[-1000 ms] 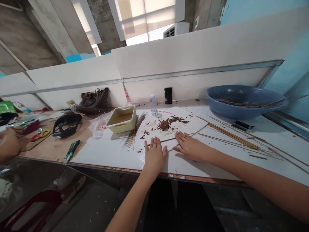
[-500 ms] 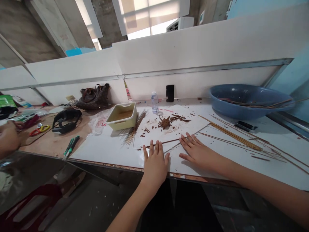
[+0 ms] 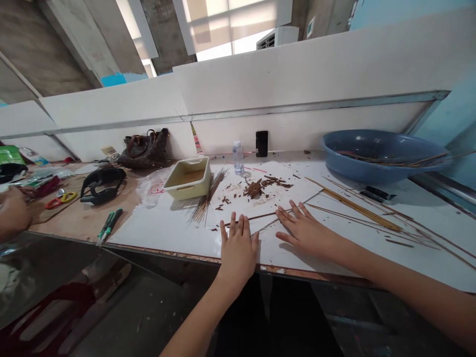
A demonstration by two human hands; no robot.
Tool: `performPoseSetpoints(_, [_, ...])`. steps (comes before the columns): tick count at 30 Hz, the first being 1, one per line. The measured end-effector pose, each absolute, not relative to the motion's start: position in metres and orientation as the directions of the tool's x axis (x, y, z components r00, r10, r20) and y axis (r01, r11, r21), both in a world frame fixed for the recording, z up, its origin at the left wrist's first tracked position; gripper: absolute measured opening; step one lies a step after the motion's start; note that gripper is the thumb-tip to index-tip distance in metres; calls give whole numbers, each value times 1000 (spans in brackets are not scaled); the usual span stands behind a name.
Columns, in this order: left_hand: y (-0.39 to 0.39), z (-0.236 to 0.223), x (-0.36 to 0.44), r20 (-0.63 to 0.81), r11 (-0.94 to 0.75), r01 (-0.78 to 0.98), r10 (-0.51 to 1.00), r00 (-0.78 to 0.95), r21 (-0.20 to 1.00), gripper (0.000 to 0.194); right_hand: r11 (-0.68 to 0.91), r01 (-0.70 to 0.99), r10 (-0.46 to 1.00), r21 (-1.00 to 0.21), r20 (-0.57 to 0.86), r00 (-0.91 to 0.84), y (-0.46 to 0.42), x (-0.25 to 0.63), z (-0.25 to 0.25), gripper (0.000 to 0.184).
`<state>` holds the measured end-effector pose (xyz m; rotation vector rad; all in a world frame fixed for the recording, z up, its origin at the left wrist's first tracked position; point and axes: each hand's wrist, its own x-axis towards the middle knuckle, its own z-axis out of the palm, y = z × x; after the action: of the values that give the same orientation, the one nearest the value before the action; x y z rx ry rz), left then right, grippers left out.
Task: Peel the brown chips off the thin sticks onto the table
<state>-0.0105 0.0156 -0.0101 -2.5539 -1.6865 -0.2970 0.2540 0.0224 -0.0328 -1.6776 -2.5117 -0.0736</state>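
Observation:
A thin dark brown stick (image 3: 262,216) lies across the white board (image 3: 156,237) in front of me, perhaps an incense stick. Over its left end rests my left hand (image 3: 239,248), flat, fingers stretched forward. My right hand (image 3: 303,230) lies palm down over its right part, fingers spread. Both hands hide parts of the stick. Just beyond them is a brown lump of paste (image 3: 254,189) with crumbs and short bits around it. To the right lies a bundle of yellowish thin sticks (image 3: 360,209), with several longer brown sticks beside it.
A yellow tub (image 3: 189,187) of brownish liquid has a fan of fine sticks (image 3: 210,198) beside it. Behind stand a water bottle (image 3: 238,159) and a phone (image 3: 262,144). A blue basin (image 3: 383,166) sits right. Green-handled tools (image 3: 110,225) and another person's hand (image 3: 14,213) are left.
Both my hands have slid slightly forward, away from the table's front edge, staying flat over the stick. The other person's hand at the left has shifted a little.

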Motion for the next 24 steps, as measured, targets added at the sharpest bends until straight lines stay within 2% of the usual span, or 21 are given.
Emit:
performPoseSetpoints(7, [38, -2, -4, 142, -327, 939, 939, 312, 101, 63, 360, 933, 929, 18, 80, -361, 43, 248, -18, 85])
performPoseSetpoints(12, [21, -12, -9, 199, -352, 933, 922, 332, 75, 64, 383, 923, 915, 41, 119, -385, 26, 250, -21, 95])
performPoseSetpoints(19, [39, -4, -6, 127, -302, 948, 949, 290, 98, 64, 338, 941, 941, 22, 6, -339, 43, 246, -6, 96])
performPoseSetpoints(24, [19, -7, -17, 182, -360, 932, 920, 347, 42, 61, 381, 924, 919, 27, 95, -382, 24, 254, -19, 102])
